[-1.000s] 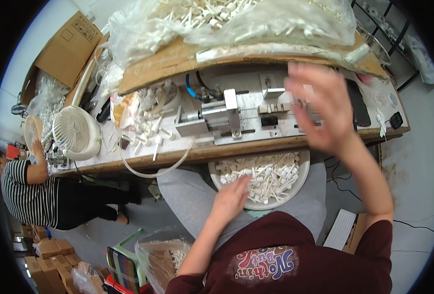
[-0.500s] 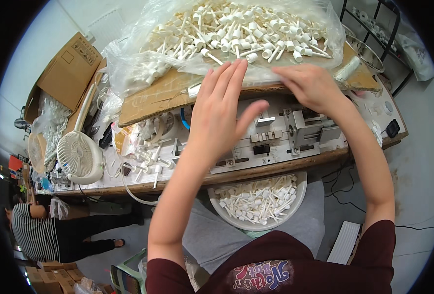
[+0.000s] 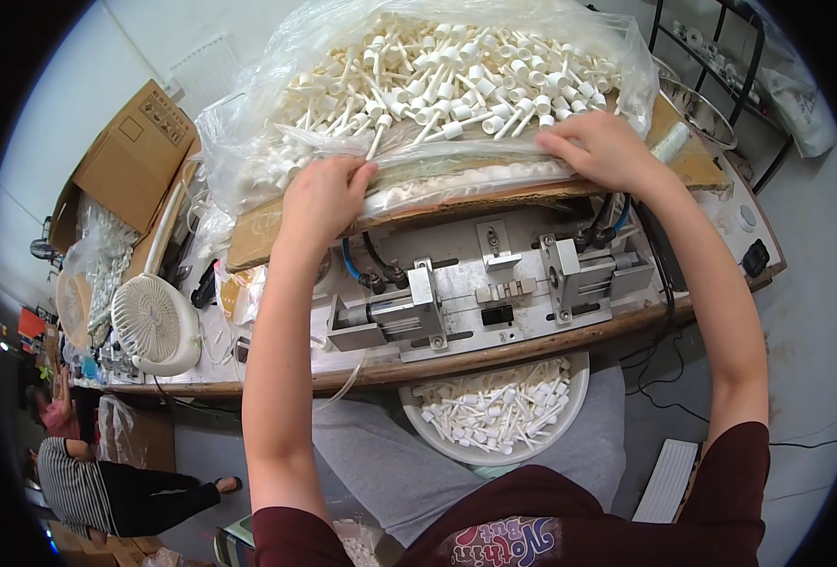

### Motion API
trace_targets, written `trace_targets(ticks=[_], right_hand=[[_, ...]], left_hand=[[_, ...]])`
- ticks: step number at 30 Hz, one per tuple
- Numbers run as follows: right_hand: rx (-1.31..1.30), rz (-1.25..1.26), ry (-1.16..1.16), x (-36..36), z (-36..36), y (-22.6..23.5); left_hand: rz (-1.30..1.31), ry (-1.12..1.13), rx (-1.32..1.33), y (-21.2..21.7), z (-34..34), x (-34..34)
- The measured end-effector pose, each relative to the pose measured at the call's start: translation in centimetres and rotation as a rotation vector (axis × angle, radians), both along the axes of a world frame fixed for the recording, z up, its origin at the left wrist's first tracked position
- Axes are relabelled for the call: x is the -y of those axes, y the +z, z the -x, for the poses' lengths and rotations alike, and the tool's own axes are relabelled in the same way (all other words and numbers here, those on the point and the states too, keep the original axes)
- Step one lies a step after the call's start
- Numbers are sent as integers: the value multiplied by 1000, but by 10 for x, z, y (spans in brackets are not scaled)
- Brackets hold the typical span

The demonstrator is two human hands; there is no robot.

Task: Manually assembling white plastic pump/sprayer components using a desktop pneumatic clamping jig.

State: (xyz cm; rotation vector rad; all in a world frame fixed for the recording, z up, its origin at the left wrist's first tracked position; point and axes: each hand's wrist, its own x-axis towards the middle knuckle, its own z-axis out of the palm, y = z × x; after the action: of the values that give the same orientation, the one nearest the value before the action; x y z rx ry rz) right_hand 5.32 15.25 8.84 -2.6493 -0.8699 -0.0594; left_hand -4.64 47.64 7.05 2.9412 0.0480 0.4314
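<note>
A big clear plastic bag (image 3: 437, 85) full of small white plastic pump parts lies on a cardboard sheet (image 3: 248, 248) above the bench. My left hand (image 3: 322, 197) grips the bag's near edge at the left. My right hand (image 3: 600, 149) holds the same edge further right, fingers curled on the plastic. Below my hands sits a grey metal press fixture (image 3: 494, 288) with tubes and hoses. A white bowl (image 3: 456, 452) of the same white parts rests on my lap.
A small white fan (image 3: 157, 326) stands on the bench at the left, near a cardboard box (image 3: 130, 156). Another person in a striped top (image 3: 74, 487) sits at the lower left. A black metal rack (image 3: 721, 66) stands at the far right.
Both hands have risen from the bowl and fixture to the bag's near edge. The view has tilted up, so more of the bag shows.
</note>
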Motion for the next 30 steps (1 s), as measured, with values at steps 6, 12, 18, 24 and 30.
trace_targets(ticks=[6,12,18,24,30], right_hand=[[445,-37,-259,7,-69,3],[420,-22,-238,-23,-67,-34],[323,-119,-171,-47,-22,-32],[194,-249,29,-50,-10,-32],[181,-298,106,-29,-2,-23]], left_hand=[[220,-328,427,6,-26,82],[321,-190,236,-16,-47,90],[315,-170,120,0,-21,79],[317,-281,357,6,12,77],[251,-407,552,2,65,89]])
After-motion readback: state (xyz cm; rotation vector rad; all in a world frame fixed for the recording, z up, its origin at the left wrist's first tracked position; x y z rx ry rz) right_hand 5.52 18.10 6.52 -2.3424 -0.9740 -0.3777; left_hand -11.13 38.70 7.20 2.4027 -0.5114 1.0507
